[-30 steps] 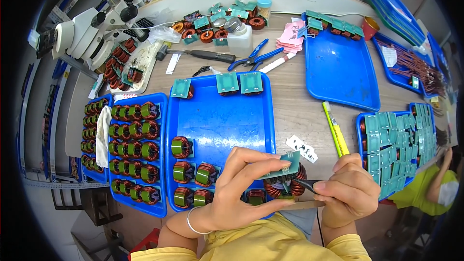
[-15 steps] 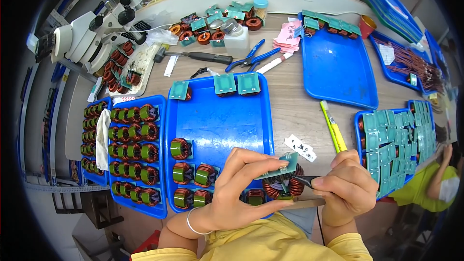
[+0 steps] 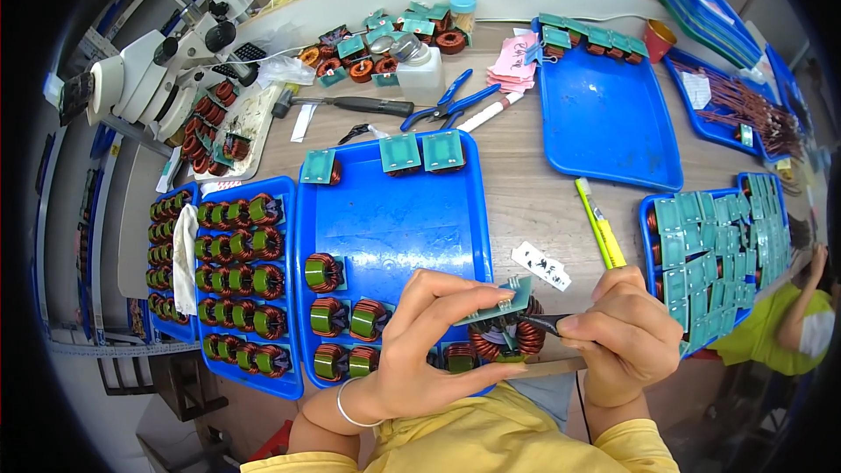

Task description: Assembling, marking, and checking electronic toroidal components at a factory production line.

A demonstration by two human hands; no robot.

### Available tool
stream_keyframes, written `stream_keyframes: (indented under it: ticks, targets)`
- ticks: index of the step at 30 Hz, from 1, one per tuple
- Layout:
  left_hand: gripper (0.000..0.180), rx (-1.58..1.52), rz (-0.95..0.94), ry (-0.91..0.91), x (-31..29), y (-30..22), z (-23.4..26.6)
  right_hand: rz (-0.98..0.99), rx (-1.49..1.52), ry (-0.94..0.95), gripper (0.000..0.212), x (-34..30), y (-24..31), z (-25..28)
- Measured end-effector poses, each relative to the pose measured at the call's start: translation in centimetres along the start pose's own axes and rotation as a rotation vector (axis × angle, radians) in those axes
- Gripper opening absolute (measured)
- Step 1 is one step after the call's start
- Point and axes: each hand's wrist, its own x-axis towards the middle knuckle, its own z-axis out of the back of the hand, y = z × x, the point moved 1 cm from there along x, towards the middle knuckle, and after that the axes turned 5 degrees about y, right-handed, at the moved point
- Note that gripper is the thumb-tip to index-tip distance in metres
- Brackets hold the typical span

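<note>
Between the thumb and fingers of my left hand (image 3: 412,355) is a copper-wound toroidal coil (image 3: 533,333) with a small green circuit board (image 3: 515,296) on its upper side, tilted. My right hand (image 3: 626,328) is closed around a black thin-tipped tool (image 3: 545,324), whose tip reaches the coil just under the board; its exact kind is hidden by my fingers. Left of my left hand, a blue tray (image 3: 394,223) carries several coils with green bands near its front and three board-topped coils along its far edge.
Two blue trays of banded coils (image 3: 232,278) stand at left, a white cloth (image 3: 186,258) over one edge. At right is a tray of green boards (image 3: 701,271). A yellow cutter (image 3: 600,223), blue-handled pliers (image 3: 451,105), a hammer (image 3: 350,105) and a blue tray (image 3: 609,131) lie farther back.
The view has shifted slightly, so the bench things sit a little farther left. Both hands keep their grips, and the tool tip stays at the coil.
</note>
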Motion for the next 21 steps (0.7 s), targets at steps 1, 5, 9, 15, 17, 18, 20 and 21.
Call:
stream_keyframes:
  ticks: [1, 5, 9, 15, 17, 18, 20, 21]
  targets:
    - [0.059, -0.001, -0.003, -0.001, -0.04, 0.05, 0.0, -0.002, 0.0, -0.001, 0.023, 0.03, -0.04, 0.0]
    - [0.067, 0.074, -0.021, 0.066, -0.15, 0.23, 0.29, -0.003, -0.017, 0.003, 0.022, 0.24, -0.14, 0.02]
    - [0.067, 0.059, -0.031, 0.073, 0.0, 0.27, 0.29, -0.007, 0.036, 0.012, 0.023, 0.25, -0.31, 0.1]
    - [0.066, 0.065, -0.024, 0.066, -0.07, 0.3, 0.19, 0.011, 0.062, 0.032, 0.024, 0.22, -0.47, 0.3]
    - [0.066, 0.067, -0.024, 0.063, -0.06, 0.31, 0.16, 0.005, 0.053, 0.034, 0.025, 0.29, -0.41, 0.34]
    - [0.066, 0.066, -0.024, 0.065, -0.04, 0.3, 0.16, 0.002, 0.044, 0.036, 0.025, 0.31, -0.4, 0.35]
    - [0.066, 0.08, -0.016, 0.076, -0.02, 0.27, 0.18, 0.007, 0.043, 0.028, 0.025, 0.19, -0.55, 0.24]
    - [0.066, 0.079, -0.015, 0.077, 0.02, 0.21, 0.12, 0.015, 0.044, 0.02, 0.026, 0.14, -0.61, 0.18]
